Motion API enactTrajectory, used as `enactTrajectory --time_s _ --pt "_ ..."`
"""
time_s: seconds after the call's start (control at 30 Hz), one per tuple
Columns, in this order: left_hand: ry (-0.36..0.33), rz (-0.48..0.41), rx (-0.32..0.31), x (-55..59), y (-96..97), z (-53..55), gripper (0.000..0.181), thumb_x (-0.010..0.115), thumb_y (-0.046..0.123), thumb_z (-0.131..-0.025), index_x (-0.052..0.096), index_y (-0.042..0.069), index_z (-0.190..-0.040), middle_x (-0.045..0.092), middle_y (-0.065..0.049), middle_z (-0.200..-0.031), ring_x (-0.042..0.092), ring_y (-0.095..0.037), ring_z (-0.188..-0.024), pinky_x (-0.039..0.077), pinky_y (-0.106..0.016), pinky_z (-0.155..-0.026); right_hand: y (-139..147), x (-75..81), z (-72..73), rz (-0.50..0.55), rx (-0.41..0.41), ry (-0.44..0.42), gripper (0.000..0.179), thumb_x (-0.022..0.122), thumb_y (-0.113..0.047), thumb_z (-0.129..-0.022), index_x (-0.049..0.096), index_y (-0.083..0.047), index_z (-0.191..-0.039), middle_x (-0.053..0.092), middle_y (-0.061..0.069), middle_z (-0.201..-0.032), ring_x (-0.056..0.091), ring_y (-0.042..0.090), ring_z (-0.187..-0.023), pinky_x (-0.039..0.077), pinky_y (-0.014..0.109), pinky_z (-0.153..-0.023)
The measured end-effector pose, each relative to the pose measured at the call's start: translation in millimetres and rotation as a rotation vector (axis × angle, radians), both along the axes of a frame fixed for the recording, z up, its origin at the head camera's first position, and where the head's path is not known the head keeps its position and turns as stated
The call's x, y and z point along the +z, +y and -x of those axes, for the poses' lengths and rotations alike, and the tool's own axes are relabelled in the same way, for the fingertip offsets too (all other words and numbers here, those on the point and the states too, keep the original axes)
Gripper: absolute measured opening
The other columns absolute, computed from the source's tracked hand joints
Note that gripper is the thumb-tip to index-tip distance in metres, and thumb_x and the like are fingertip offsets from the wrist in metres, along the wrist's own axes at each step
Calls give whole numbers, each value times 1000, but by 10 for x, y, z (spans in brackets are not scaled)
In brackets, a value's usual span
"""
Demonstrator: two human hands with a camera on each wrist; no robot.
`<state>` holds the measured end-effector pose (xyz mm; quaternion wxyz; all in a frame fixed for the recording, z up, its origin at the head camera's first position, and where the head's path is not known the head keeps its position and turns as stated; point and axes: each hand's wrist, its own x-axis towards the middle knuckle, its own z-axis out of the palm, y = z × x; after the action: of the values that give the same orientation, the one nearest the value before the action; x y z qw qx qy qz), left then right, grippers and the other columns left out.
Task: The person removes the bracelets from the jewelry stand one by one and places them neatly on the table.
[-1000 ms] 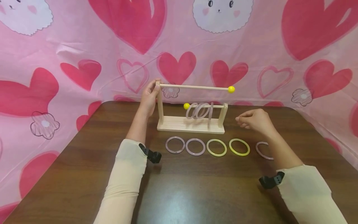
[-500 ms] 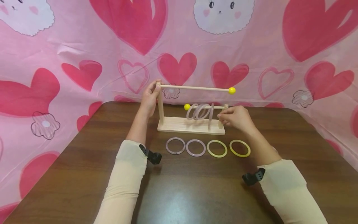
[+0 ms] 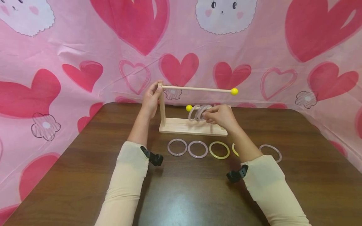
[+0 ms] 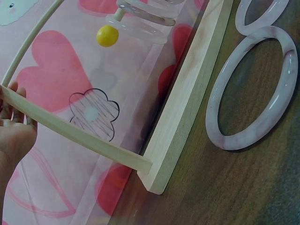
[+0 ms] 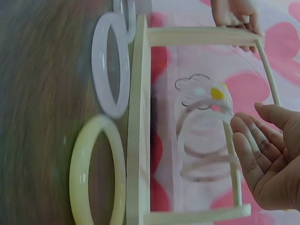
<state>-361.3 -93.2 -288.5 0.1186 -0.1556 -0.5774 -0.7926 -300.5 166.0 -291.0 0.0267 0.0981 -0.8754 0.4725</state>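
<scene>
A wooden stand [image 3: 181, 126] with two rods stands on the table. At its left, my left hand [image 3: 151, 99] grips the top of the tall upright [image 4: 79, 136], thumb in front and fingers behind. Several pale lilac rings [image 3: 192, 113] hang on the lower rod, which ends in a yellow ball [image 3: 189, 108]. My right hand [image 3: 222, 117] has its fingertips right at these rings, covering the short upright in the head view. In the right wrist view the thumb [image 5: 274, 114] sits apart from the loosely bent fingers. The upper rod [image 3: 195, 88] bears no ring.
In front of the stand lie two lilac rings [image 3: 198, 157], a pale yellow ring [image 3: 219, 158] and a yellow ring [image 3: 233, 149] partly behind the right forearm. Another lilac ring [image 3: 281, 157] lies farther right. A pink heart-printed cloth [image 3: 113, 37] hangs behind the table.
My right hand has moved left from beside the stand to the hanging rings. Its forearm now covers part of the yellow ring and uncovers the rightmost lilac one. My left hand has stayed put.
</scene>
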Motion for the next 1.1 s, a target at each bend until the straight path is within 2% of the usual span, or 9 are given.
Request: enactTrajectory --time_s 0.27,0.37,0.47,0.53,0.6,0.7,0.83,0.97,1.1 --pt "7 -10 3 0 -6 15 33 43 3 -96 44 -6 -127 45 -24 -125 48 -12 -99 35 -26 -93 -233 -32 83 75 1 -53 24 66 -15 -85 68 7 -94 68 17 -82 68 22 -71 54 29 -61" --pt "3 -5 5 3 -15 18 35 43 5 -96 42 -7 -129 48 -18 -121 47 -12 -100 34 -26 -93 -313 -41 106 76 -6 -55 24 67 -16 -84 69 7 -89 69 16 -78 68 24 -72 54 30 -61" --pt "3 -9 7 4 -17 22 35 43 4 -96 41 -8 -130 53 -9 -112 47 -16 -103 35 -26 -93 -377 -53 125 32 -12 -24 24 67 -18 -84 70 6 -85 68 15 -74 68 26 -69 54 34 -62" --pt "8 -11 11 5 -11 26 35 43 3 -96 42 -8 -129 54 -3 -107 46 -18 -103 35 -26 -92 -408 -69 140 -31 -31 25 24 66 -20 -85 72 4 -82 68 13 -70 67 25 -65 49 37 -82" --pt "14 -8 10 5 2 28 35 43 3 -96 42 -9 -129 54 -1 -104 46 -19 -103 35 -26 -91 -437 -91 158 -114 -65 94 25 65 -23 -85 73 0 -80 68 10 -66 67 22 -65 30 44 -102" --pt "17 9 9 5 20 29 35 43 4 -96 41 -9 -129 54 -8 -108 47 -18 -102 35 -26 -91 -477 -125 176 -220 -151 190 26 66 -28 -83 75 -7 -72 66 4 -60 66 20 -68 5 52 -108" --pt "8 16 9 0 26 25 35 43 5 -97 42 -7 -129 50 -17 -118 48 -16 -101 35 -26 -92 -551 -168 197 -303 -257 256 31 68 -36 -80 73 -13 -59 62 -2 -52 65 24 -77 10 52 -107" --pt "10 4 8 -9 12 20 34 43 5 -97 43 -7 -129 55 -3 -107 47 -19 -103 35 -25 -91 -631 -198 204 -376 -344 255 39 70 -44 -77 68 -13 -53 63 4 -59 61 29 -91 12 48 -108" --pt "13 0 1 -22 -2 21 33 44 6 -96 44 -6 -128 57 6 -99 49 -16 -99 36 -25 -90 -679 -213 190 -387 -372 242 33 71 -41 -76 69 -14 -57 64 5 -65 58 28 -96 8 45 -109"
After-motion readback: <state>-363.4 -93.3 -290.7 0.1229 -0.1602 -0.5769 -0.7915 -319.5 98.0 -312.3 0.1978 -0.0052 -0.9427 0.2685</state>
